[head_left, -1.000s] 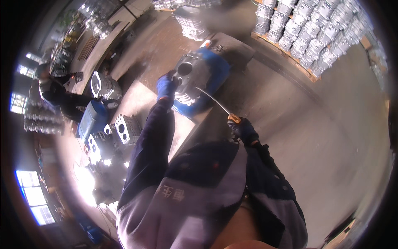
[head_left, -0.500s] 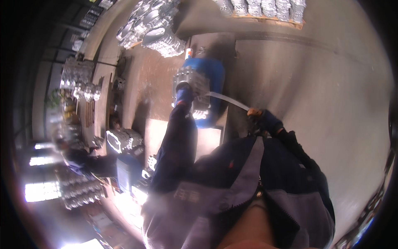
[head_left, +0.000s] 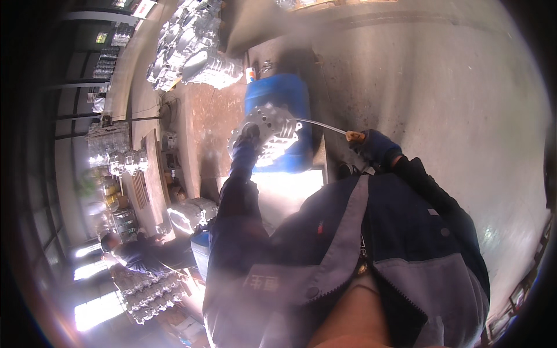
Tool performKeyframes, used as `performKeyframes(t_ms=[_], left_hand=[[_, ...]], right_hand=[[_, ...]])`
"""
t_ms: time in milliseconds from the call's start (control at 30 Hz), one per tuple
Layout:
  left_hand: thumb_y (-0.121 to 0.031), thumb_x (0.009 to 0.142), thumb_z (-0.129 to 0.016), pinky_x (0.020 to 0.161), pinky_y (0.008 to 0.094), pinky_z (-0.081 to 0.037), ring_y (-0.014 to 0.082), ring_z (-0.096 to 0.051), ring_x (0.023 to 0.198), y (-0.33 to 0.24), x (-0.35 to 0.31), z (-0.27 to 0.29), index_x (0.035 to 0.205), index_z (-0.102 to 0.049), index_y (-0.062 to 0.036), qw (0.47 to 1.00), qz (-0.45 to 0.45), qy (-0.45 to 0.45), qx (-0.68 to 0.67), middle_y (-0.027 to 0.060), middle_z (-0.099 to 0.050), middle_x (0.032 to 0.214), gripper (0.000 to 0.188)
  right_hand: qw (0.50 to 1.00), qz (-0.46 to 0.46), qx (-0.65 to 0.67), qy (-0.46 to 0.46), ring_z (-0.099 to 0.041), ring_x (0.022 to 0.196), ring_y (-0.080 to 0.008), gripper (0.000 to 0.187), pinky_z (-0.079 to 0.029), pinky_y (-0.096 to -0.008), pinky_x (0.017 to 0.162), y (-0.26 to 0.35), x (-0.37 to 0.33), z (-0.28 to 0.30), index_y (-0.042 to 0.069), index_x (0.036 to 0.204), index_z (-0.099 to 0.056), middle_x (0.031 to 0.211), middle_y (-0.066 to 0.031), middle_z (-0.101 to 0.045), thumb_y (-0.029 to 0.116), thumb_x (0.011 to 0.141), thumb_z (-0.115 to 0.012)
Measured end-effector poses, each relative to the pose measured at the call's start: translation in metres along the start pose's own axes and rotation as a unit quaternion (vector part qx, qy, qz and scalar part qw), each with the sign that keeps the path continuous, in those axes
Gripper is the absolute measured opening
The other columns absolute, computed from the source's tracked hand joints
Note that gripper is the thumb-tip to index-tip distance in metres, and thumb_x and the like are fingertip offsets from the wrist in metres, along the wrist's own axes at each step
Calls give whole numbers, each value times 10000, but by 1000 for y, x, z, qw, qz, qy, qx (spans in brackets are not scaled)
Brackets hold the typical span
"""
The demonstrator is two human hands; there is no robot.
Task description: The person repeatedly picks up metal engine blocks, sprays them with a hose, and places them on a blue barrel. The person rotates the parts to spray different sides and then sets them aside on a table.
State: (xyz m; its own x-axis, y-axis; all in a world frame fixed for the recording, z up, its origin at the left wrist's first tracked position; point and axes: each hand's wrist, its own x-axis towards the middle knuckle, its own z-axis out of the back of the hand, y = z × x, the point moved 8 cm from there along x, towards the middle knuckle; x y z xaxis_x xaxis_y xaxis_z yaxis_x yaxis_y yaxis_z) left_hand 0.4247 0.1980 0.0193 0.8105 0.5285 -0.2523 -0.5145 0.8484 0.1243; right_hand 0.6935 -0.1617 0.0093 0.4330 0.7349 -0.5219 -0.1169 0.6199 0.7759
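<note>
A grey cast-metal housing (head_left: 272, 122) with fins and bolt holes rests on a blue plastic drum (head_left: 278, 87). My left hand (head_left: 248, 139), in a dark blue glove, grips the housing's left side at a round opening; its fingertips are partly hidden there. In my gloved right hand (head_left: 376, 149) is the wooden handle of a file (head_left: 325, 125), held to the right of the drum. The file's long, thin metal blade looks curved and reaches left to the housing's right edge.
Shiny castings (head_left: 194, 52) are piled beyond the drum at upper left. A white canister (head_left: 250, 75) with an orange band stands behind the drum. At lower left, another person (head_left: 142, 255) bends near more castings (head_left: 154, 293). A pallet edge (head_left: 313, 4) shows at the top.
The housing has turned and tipped on the drum, with my left hand still on it. The file has rolled from its broad face to its narrow edge. My view has shifted slightly.
</note>
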Motion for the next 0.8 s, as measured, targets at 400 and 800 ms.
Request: performKeyframes(t_ms=[400, 800], left_hand=[[-332, 934, -580, 1047, 412, -412, 360, -525, 1230, -51, 21, 64, 1377, -507, -110, 890, 45, 58, -451, 192, -558, 1320, 502], [-234, 978, -566, 922, 354, -480, 239, -618, 1078, 2, 40, -47, 1240, -619, -38, 812, 170, -15, -558, 105, -674, 1136, 332]], right_hand=[[997, 1, 71, 28, -626, 550, -123, 285, -488, -291, 511, 16, -14, 4, 36, 897, -724, 650, -64, -654, 311, 909, -648], [980, 81, 168, 73, -672, 664, -127, 143, -512, -273, 600, 26, -24, 15, 60, 900, -720, 737, -55, -700, 178, 837, -670]])
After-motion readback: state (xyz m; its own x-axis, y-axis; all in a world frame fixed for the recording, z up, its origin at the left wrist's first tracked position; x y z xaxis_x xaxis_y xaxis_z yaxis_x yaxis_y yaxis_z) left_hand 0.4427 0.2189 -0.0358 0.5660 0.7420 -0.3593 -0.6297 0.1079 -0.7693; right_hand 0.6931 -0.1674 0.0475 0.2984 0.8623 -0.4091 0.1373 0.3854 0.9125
